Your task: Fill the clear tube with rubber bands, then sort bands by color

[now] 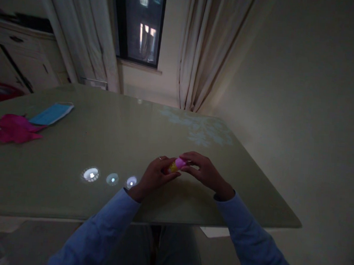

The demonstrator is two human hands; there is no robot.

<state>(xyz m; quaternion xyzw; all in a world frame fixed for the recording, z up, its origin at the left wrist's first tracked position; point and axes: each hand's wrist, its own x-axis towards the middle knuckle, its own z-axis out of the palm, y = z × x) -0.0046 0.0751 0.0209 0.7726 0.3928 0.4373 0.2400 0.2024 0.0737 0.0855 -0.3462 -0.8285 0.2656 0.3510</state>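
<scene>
A small bottle (172, 167) with a yellow, glittery body and a pink cap (180, 163) lies sideways between my two hands, over the near part of the table. My left hand (158, 173) is wrapped round the yellow body, hiding its left end. The fingertips and thumb of my right hand (201, 169) pinch the pink cap from above and below. Cap and body touch; whether the cap is fully seated cannot be made out.
The glossy green table (114, 137) stretches ahead. On its left lie a blue face mask (52, 114) and a crumpled pink thing (15, 129). Lamp reflections show near my left hand. Curtains (196, 46), a window (142, 24) and a cabinet (26, 61) stand beyond.
</scene>
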